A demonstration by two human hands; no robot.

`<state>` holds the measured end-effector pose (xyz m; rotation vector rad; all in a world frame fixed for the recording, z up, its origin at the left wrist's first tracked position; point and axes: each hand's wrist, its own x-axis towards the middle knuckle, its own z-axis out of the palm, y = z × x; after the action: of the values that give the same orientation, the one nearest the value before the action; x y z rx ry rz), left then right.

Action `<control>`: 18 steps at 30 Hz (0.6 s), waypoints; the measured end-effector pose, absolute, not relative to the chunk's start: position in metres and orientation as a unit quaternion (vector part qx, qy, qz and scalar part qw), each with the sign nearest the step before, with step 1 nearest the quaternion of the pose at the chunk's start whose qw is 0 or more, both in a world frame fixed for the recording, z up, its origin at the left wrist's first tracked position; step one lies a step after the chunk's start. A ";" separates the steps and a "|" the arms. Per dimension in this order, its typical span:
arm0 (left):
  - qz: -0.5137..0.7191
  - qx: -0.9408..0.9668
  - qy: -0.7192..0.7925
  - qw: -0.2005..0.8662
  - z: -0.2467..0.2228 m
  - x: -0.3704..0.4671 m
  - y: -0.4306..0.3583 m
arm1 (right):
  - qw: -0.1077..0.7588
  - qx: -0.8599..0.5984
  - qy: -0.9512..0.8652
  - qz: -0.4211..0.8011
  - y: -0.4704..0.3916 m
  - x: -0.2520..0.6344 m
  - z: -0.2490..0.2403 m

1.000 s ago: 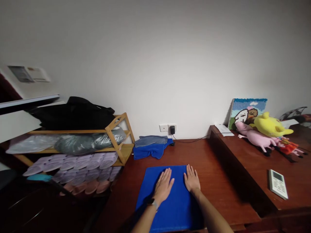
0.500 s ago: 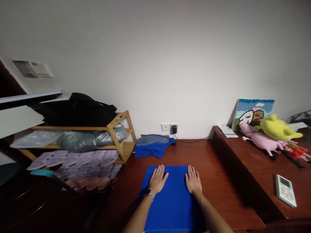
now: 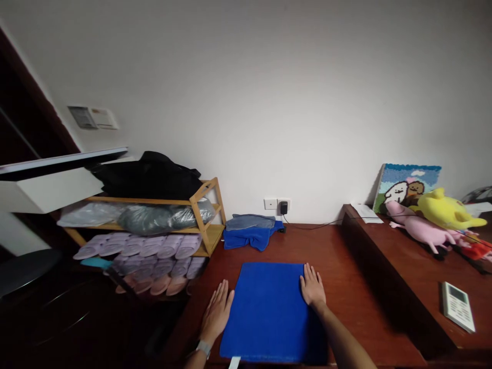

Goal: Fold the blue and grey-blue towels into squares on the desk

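Observation:
A blue towel (image 3: pixel 271 312) lies spread flat on the reddish-brown wooden table (image 3: pixel 353 318), with a white tag poking out at its near left corner. Just outside the towel's left edge is my left hand (image 3: pixel 218 311), fingers stretched out, a watch band on the wrist; whether it touches the table I cannot tell. My right hand (image 3: pixel 313 286) rests flat with fingers extended at the towel's far right corner. Neither hand grips anything.
Behind the towel lie crumpled blue and grey cloths (image 3: pixel 249 233). At left stands a wooden rack (image 3: pixel 207 238) with several slippers (image 3: pixel 167 248) and a black bag (image 3: pixel 154 177). A raised surface at right bears plush toys (image 3: pixel 442 210) and a white remote-like device (image 3: pixel 458 306).
My left hand has slid off the towel to the left and nearer to me. My right hand stays at the far right corner. The view has shifted slightly left.

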<state>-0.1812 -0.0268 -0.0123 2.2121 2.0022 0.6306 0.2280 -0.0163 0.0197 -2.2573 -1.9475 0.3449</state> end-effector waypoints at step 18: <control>0.231 0.726 0.646 0.042 0.011 -0.168 -0.038 | 0.056 -0.754 -0.643 0.126 -0.070 0.217 0.021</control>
<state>-0.1684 -0.0377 0.0114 2.2228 1.9783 0.7058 0.2174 -0.0697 0.0208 -2.2870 -1.9505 0.3811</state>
